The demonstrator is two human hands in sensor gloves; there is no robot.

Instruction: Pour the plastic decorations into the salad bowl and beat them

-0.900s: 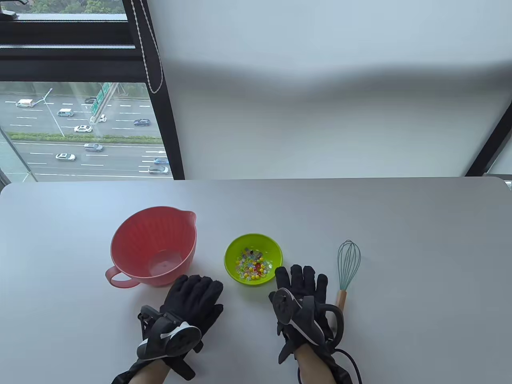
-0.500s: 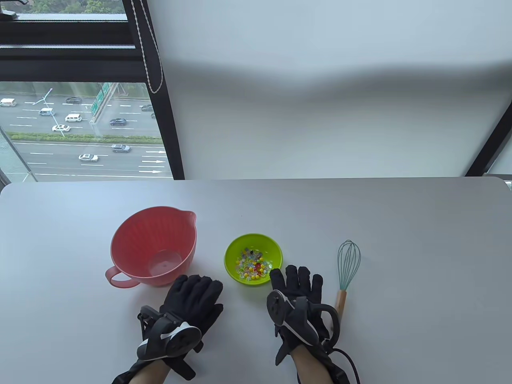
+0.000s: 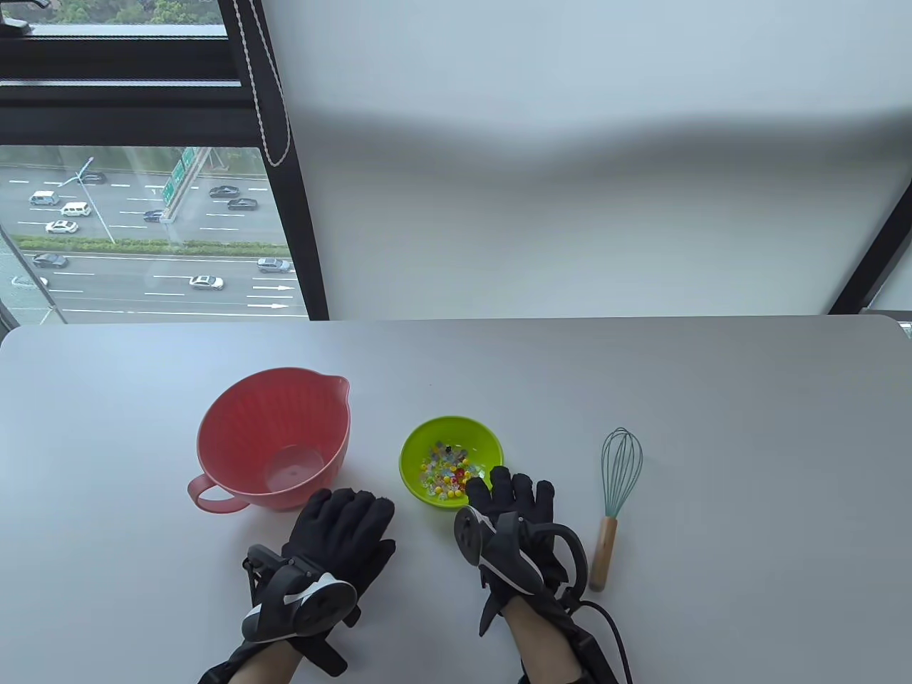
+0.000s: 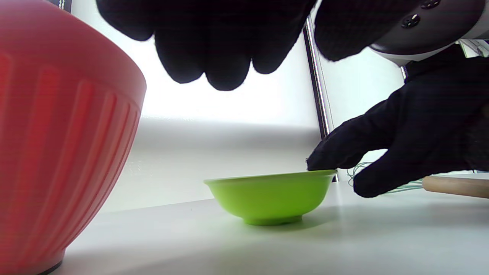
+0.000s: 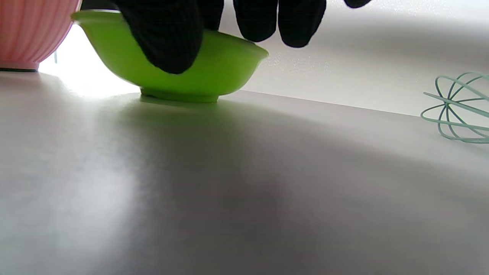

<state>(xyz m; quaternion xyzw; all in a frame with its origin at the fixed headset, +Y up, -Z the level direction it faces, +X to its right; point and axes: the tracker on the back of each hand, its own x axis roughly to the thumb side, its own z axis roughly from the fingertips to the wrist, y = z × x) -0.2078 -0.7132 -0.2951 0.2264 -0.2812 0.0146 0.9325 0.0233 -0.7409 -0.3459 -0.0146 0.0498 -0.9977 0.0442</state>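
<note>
Green bowl (image 3: 451, 459) near the table's (image 3: 712, 399) front edge: right hand (image 3: 509, 509) touches its rim, fingers loose, gripping nothing; left hand (image 3: 345, 527) idle. A shallow pinch could spill the beads (image 3: 449, 474).

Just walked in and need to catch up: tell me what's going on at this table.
A person in sensor gloves is starting on the green bowl of decorations. The right hand is at the bowl's near right rim, one finger on the rim, but not gripping yet. The left hand rests open beside the empty red bowl. Nothing is poured yet, and the whisk lies untouched on the table.
</note>
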